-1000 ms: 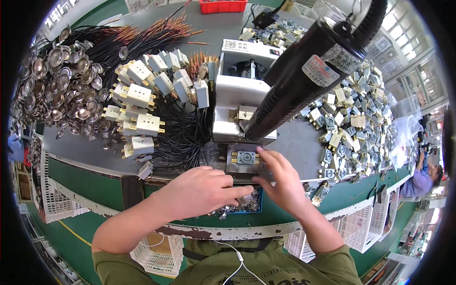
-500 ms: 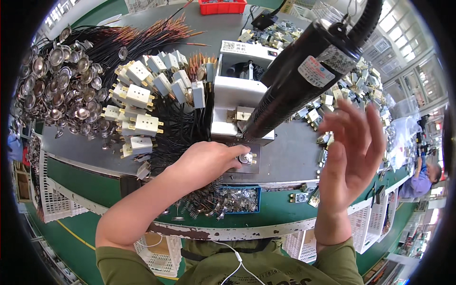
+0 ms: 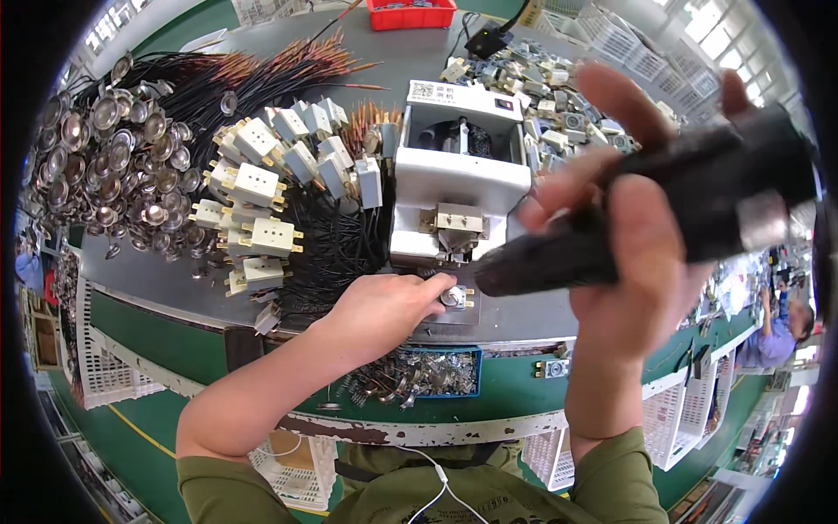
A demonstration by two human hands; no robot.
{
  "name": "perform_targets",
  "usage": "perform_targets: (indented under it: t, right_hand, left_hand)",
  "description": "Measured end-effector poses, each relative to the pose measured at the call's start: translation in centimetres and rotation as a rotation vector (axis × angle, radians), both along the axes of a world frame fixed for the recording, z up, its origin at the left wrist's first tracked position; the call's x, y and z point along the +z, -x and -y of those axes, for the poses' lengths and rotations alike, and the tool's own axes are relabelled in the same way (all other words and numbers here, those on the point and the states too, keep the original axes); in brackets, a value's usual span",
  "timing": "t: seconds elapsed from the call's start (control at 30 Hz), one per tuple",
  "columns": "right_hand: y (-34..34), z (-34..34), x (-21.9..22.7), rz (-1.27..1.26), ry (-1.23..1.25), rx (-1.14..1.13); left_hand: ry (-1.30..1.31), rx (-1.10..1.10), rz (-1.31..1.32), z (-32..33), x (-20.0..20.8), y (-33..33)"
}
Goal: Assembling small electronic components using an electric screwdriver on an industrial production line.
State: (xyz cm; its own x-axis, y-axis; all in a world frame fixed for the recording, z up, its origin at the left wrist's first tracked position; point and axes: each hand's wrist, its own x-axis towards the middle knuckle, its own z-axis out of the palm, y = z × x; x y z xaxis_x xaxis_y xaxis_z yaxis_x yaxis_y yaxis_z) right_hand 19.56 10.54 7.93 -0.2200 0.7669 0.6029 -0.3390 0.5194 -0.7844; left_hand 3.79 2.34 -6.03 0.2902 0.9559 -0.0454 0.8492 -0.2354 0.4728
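My left hand (image 3: 375, 313) pinches the near side of a small thermostat-like part (image 3: 456, 298) with a round metal centre and brass tabs. The part sits on a flat metal plate in front of a silver box-shaped fixture (image 3: 458, 183). Blurred by motion, my right hand (image 3: 628, 301) is wrapped round a black electric screwdriver (image 3: 698, 183), tilted with its narrow end toward the part and its thick end to the upper right. The screwdriver's tip is smeared, and it looks apart from the part.
Cream-and-grey switch bodies (image 3: 257, 185) with black wires are heaped left of the fixture, metal discs (image 3: 105, 157) farther left. More small parts (image 3: 567, 122) lie behind right. A blue tray (image 3: 477, 371) of metal bits sits in front; a red bin (image 3: 410, 16) stands at the back.
The screwdriver, which hung upright over the fixture, is now in my right hand, tilted toward the right. That hand was open beside it before. My left hand stays at the part.
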Motion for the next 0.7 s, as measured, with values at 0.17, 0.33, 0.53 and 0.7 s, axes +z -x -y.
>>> perform_targets:
  t: [0.17, 0.33, 0.53, 0.7]
  right_hand:
    - [-0.3, -1.5, -1.8, -0.041, -0.160, 0.044]
    - [1.1, -1.9, -3.1, 0.069, -0.228, -0.076]
    - [0.9, -2.2, -4.1, 0.114, -0.211, -0.087]
    - [1.4, -2.3, -4.5, 0.063, -0.211, -0.064]
  left_hand:
    - [-0.033, -0.022, -0.018, -0.1, 0.2, -0.2]
    - [0.025, 0.006, 0.014, -0.1, 0.6, -0.4]
    - [0.017, 0.005, 0.040, 0.1, 0.3, -0.3]
    - [-0.017, -0.007, 0.039, 0.1, -0.1, -0.3]
